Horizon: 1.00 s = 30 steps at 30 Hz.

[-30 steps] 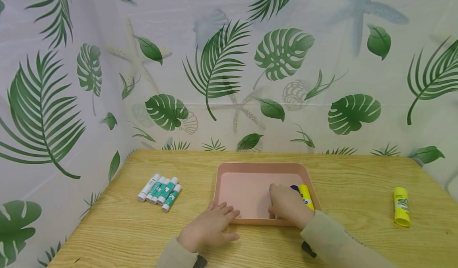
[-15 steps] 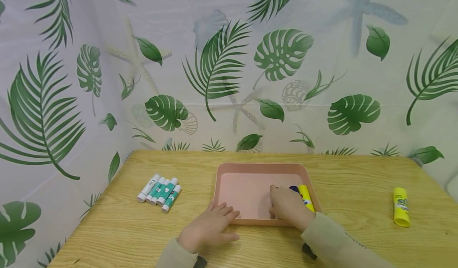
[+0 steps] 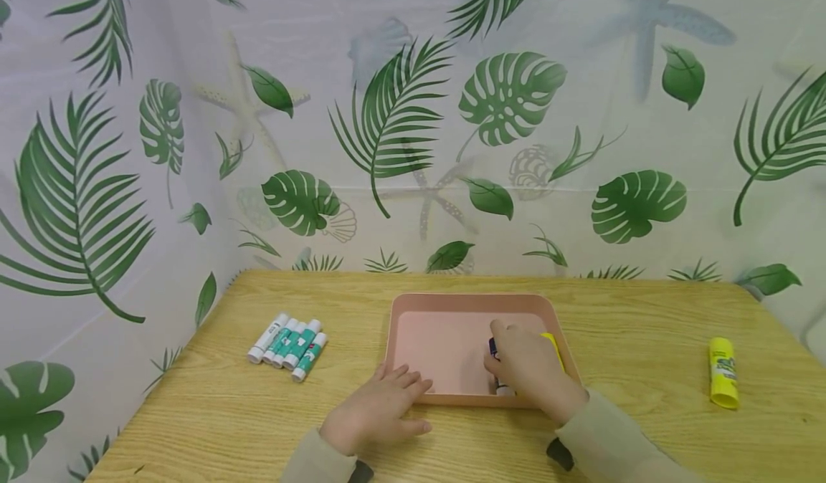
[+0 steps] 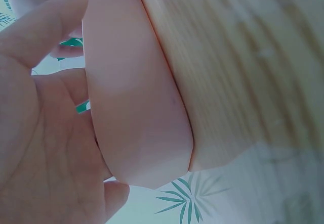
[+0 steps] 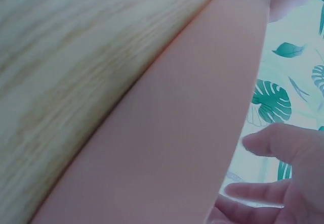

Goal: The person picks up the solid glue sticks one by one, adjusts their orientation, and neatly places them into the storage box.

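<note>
My left hand (image 3: 381, 408) rests on the front left rim of a pink tray (image 3: 458, 399), its fingers spread. In the left wrist view the tray wall (image 4: 136, 92) stands beside the palm. My right hand (image 3: 532, 368) is over the tray's right part, thumb and fingers apart in the right wrist view. Just left of it a dark-capped glue stick (image 3: 493, 347) shows in the tray, partly hidden by the fingers. A yellow glue stick (image 3: 553, 347) lies along the tray's right wall, mostly covered by the same hand.
To the left on the wooden table (image 3: 213, 411) lies a row of several white and green glue sticks (image 3: 290, 343). Another yellow glue stick (image 3: 724, 372) lies far right. A leaf-printed curtain (image 3: 413, 125) hangs behind the table.
My right hand has shifted slightly right and up, baring the dark-capped glue stick on its left and covering more of the yellow one. My left hand has stayed put.
</note>
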{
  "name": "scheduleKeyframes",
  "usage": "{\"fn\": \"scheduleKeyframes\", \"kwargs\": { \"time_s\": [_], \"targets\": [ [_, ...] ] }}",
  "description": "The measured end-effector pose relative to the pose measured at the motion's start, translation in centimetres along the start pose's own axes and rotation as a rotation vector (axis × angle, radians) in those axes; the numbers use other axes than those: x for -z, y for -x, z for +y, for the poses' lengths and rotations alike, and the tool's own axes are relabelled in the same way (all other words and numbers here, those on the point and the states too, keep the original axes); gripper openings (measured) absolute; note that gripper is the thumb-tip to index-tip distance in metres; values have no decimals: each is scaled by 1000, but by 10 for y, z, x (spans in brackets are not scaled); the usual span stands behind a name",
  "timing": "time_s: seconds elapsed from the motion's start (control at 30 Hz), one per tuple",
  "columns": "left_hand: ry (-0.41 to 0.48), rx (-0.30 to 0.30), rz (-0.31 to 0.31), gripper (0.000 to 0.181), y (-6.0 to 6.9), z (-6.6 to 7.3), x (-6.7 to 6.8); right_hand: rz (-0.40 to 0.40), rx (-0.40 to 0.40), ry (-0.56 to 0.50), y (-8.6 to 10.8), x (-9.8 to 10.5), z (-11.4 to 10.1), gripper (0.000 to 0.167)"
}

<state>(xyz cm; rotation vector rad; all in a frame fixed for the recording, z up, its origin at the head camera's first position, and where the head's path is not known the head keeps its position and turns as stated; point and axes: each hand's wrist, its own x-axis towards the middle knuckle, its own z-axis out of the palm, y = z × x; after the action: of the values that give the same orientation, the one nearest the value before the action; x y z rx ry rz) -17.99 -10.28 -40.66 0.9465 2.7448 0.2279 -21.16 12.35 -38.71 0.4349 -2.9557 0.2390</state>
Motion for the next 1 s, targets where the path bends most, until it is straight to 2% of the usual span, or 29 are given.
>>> {"fn": "scheduleKeyframes", "kwargs": {
  "time_s": [0.07,0.17,0.27,0.47,0.63,0.8,1.0],
  "targets": [
    [-2,2,-1,59,0,0,0,54,27,28,1,0,0,25],
    [-2,6,-3,58,0,0,0,155,115,70,3,-1,1,36],
    [-6,13,-6,59,-1,1,0,238,195,88,5,-3,2,39],
    [-14,20,-6,59,-1,1,0,309,240,106,6,-6,5,42],
    [-11,16,-2,59,-2,0,0,309,240,109,5,-5,8,46],
    [-7,10,4,59,-2,0,-1,243,200,76,7,-3,12,54],
    [-2,12,4,59,-1,1,-1,183,170,118,9,-3,18,65]
  ]
}}
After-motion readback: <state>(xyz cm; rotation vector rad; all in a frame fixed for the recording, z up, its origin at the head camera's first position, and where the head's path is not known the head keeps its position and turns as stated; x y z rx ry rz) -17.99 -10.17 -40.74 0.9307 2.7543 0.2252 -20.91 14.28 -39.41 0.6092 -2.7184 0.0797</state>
